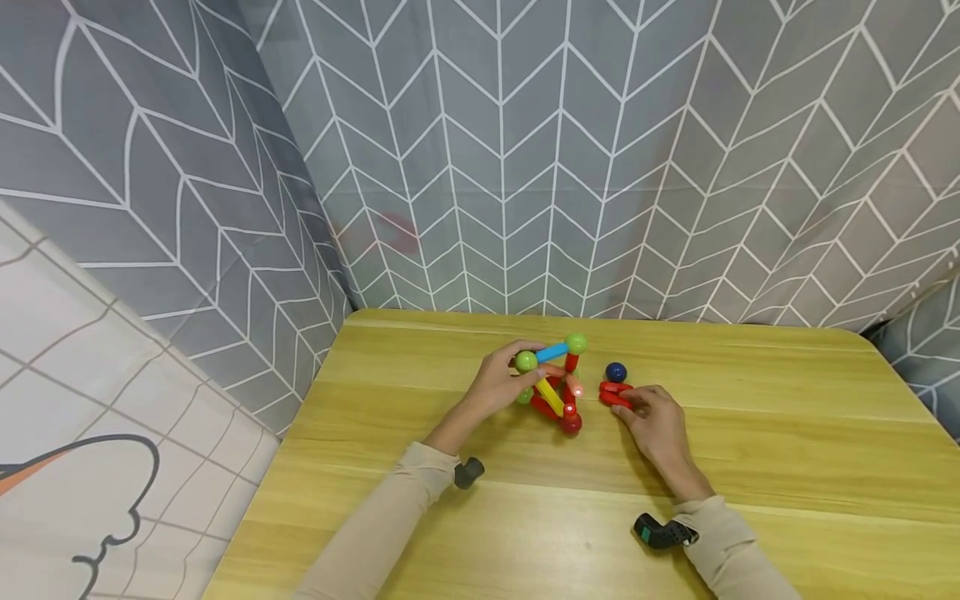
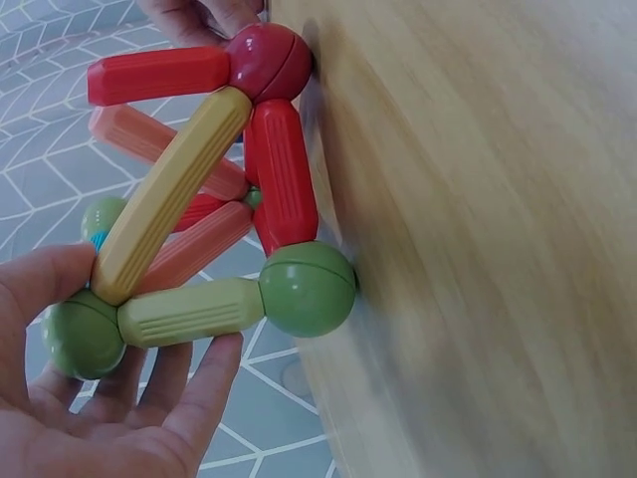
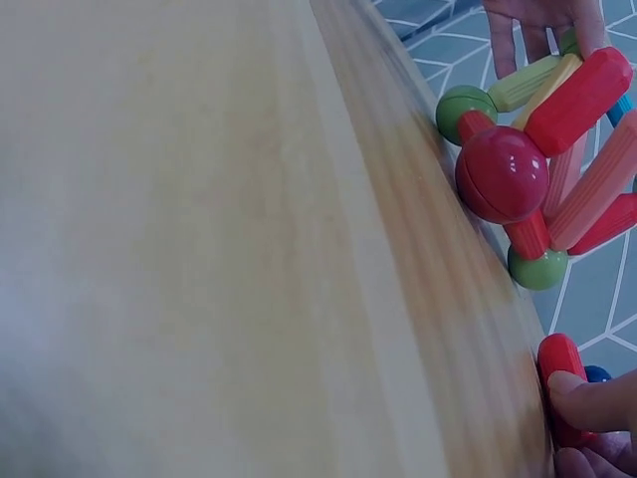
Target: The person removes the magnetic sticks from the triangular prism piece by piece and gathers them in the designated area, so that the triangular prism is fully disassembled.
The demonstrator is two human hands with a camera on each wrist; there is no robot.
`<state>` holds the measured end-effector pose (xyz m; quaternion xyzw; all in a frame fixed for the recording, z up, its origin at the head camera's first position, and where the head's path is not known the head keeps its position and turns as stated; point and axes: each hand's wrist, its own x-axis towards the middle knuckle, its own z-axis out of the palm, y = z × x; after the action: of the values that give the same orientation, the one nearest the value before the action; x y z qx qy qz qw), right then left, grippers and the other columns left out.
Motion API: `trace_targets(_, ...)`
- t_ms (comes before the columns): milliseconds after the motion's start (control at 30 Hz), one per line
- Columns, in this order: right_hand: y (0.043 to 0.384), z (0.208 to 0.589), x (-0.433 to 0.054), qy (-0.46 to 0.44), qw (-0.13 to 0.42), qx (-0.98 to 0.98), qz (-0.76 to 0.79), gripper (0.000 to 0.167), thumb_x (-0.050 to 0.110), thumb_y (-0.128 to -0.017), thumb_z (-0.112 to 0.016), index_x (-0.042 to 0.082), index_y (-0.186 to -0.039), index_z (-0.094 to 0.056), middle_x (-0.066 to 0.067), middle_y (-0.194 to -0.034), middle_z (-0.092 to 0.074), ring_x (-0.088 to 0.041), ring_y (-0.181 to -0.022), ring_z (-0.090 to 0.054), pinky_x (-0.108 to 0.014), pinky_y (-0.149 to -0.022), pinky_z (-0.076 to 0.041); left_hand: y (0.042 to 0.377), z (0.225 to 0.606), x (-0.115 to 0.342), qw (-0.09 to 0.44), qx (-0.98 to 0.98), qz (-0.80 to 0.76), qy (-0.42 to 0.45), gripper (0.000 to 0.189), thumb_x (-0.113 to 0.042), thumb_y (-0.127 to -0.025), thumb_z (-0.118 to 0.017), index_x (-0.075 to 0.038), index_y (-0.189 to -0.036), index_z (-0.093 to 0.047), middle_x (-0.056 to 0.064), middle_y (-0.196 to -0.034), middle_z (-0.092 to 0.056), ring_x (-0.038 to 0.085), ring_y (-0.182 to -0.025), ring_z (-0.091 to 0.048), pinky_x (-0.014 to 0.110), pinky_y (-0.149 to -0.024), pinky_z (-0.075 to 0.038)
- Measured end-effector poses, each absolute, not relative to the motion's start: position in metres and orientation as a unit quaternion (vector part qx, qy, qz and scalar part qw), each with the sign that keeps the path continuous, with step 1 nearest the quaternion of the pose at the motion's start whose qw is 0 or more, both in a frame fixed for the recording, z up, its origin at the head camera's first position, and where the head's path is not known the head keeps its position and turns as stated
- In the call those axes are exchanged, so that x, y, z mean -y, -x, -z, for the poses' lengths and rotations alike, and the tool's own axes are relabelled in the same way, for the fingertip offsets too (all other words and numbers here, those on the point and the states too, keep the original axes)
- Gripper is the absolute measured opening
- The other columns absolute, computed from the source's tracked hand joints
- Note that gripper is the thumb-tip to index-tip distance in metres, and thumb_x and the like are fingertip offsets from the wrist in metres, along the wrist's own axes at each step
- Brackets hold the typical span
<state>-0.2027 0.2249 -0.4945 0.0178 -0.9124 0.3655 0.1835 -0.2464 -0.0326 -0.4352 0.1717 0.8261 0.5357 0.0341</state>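
Observation:
A frame of magnetic building sticks and balls stands on the table, with a yellow stick (image 1: 550, 397), a light blue stick (image 1: 552, 352), red and pink sticks, green balls and a red ball (image 1: 571, 424). My left hand (image 1: 491, 386) grips its upper near corner, thumb by the green ball (image 2: 84, 335) and fingers behind the pale green stick (image 2: 191, 312). To the right of the frame, my right hand (image 1: 658, 423) pinches a red stick (image 3: 559, 360) low at the tabletop, thumb on its side. A second red stick lies against it, and a dark blue ball (image 1: 617, 372) sits just behind.
The wooden table (image 1: 787, 433) reaches back to a grey patterned curtain (image 1: 525, 167). On the left hangs a white cloth (image 1: 135, 400) with a line drawing. Dark wrist devices (image 1: 660, 532) are worn at both sleeves.

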Motion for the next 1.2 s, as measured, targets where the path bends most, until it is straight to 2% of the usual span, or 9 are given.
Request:
trace_targets(133, 0.2042, 0.495, -0.2252, -0.028, 0.186, 0.914, -0.36, 0.023, 0.005, -0.082, -0.081, -0.005, -0.102, -0.075, -0.021, -0.099, -0.067, -0.031, -0.084, -0.069, -0.021, -0.068, -0.05, 0.2462, 0.4348, 0.0325, 0.036, -0.818, -0.55, -0.168, 0.038, -0.009, -0.095, -0.066, -0.01, -0.133, -0.062, 0.009, -0.136, -0.061, 0.024, -0.11, -0.057, 0.025, -0.082, -0.053)
trace_targets(600, 0.2061, 0.5, -0.2267, -0.003, 0.202, 0.907, -0.369, 0.025, 0.004, -0.079, -0.084, -0.004, -0.101, -0.075, -0.019, -0.094, -0.067, -0.027, -0.079, -0.063, -0.021, -0.065, -0.044, 0.2457, 0.4361, 0.0307, 0.047, -0.827, -0.54, -0.153, 0.039, -0.01, -0.095, -0.067, -0.011, -0.133, -0.061, 0.008, -0.136, -0.061, 0.024, -0.108, -0.057, 0.024, -0.079, -0.053)
trace_targets(833, 0.2075, 0.5014, -0.2274, 0.003, 0.211, 0.9, -0.382, 0.025, 0.004, -0.079, -0.084, -0.004, -0.101, -0.075, -0.019, -0.092, -0.066, -0.028, -0.078, -0.065, -0.019, -0.066, -0.045, 0.2451, 0.4356, 0.0317, 0.044, -0.824, -0.541, -0.164, 0.037, -0.011, -0.095, -0.068, -0.015, -0.131, -0.063, 0.006, -0.134, -0.063, 0.025, -0.113, -0.055, 0.03, -0.087, -0.048)
trace_targets(1033, 0.2087, 0.5019, -0.2285, 0.01, 0.21, 0.897, -0.39, 0.026, 0.004, -0.079, -0.084, -0.004, -0.101, -0.075, -0.019, -0.093, -0.066, -0.029, -0.08, -0.065, -0.017, -0.066, -0.044, 0.2467, 0.4364, 0.0321, 0.045, -0.823, -0.54, -0.172, 0.037, -0.012, -0.096, -0.068, -0.015, -0.132, -0.063, 0.005, -0.135, -0.063, 0.025, -0.116, -0.055, 0.033, -0.091, -0.048)
trace_targets(1200, 0.2096, 0.5028, -0.2285, 0.02, 0.209, 0.895, -0.393, 0.027, 0.005, -0.079, -0.084, -0.003, -0.103, -0.075, -0.019, -0.092, -0.064, -0.029, -0.08, -0.063, -0.016, -0.066, -0.043, 0.2473, 0.4368, 0.0317, 0.047, -0.826, -0.536, -0.168, 0.039, -0.012, -0.095, -0.067, -0.014, -0.133, -0.062, 0.006, -0.134, -0.063, 0.024, -0.111, -0.056, 0.029, -0.085, -0.05)
